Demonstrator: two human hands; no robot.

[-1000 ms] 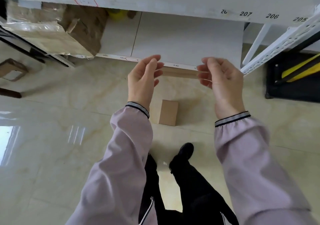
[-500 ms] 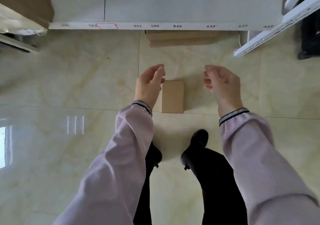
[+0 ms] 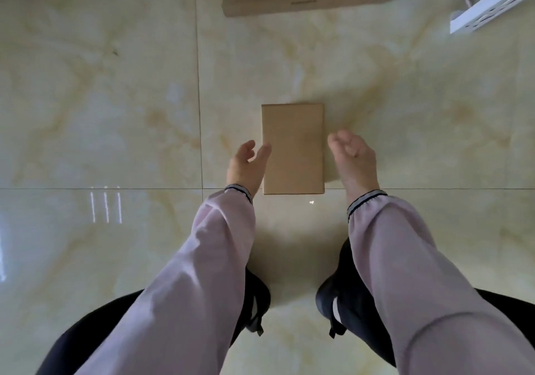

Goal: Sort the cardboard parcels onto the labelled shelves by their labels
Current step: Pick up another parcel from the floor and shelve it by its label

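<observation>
Head view looked straight down at a small rectangular brown cardboard parcel (image 3: 293,149) lying flat on the glossy cream marble-tiled floor (image 3: 115,99). Left hand (image 3: 246,166) hovered just beside its left edge, fingers spread and empty. Right hand (image 3: 351,157) hung just beside its right edge, fingers loosely curled, holding nothing. Whether either touched the parcel could not be told. Black shoes (image 3: 333,302) stood below.

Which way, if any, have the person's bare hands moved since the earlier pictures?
Yes. Both hands, left hand and right hand, dropped from the shelf edge to flank the small brown cardboard parcel on the floor.
</observation>
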